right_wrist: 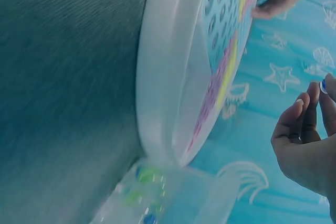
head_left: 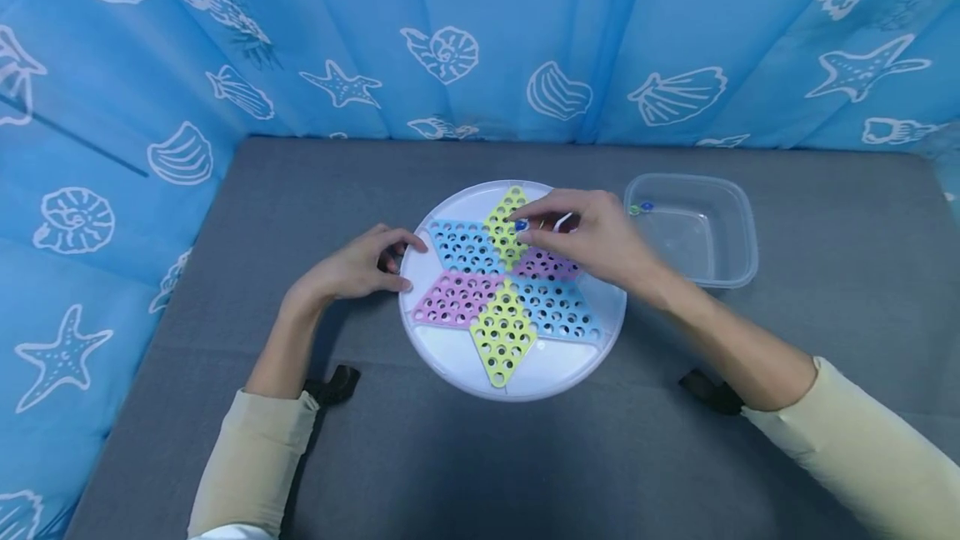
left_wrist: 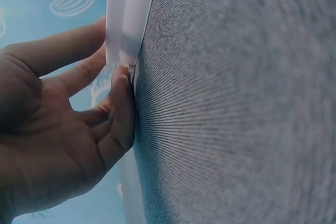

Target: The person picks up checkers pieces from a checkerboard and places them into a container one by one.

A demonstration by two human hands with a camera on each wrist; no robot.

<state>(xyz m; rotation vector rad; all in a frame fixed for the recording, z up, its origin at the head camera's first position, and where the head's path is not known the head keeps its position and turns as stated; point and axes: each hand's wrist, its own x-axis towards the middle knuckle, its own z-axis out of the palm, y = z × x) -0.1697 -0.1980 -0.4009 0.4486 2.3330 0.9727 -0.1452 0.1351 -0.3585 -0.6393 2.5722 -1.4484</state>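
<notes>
A round white Chinese checkers board (head_left: 438, 355) with a yellow, pink and blue star full of holes lies on the grey table. At its left rim my left hand (head_left: 360, 263) grips the edge, thumb and forefinger on the rim; the left wrist view shows the other fingers (left_wrist: 123, 95) bent low beside it. My right hand (head_left: 592, 236) is over the far yellow point of the star. Between its thumb and forefinger it pinches a blue and white marble (head_left: 521, 225), which also shows in the right wrist view at the fingertips.
Right of the board stands a clear plastic container (head_left: 731, 273). Green and blue marbles (right_wrist: 149, 177) lie in it, at its left side in the head view. A blue curtain (head_left: 510, 40) with white shell prints hangs behind and left of the table (head_left: 465, 465).
</notes>
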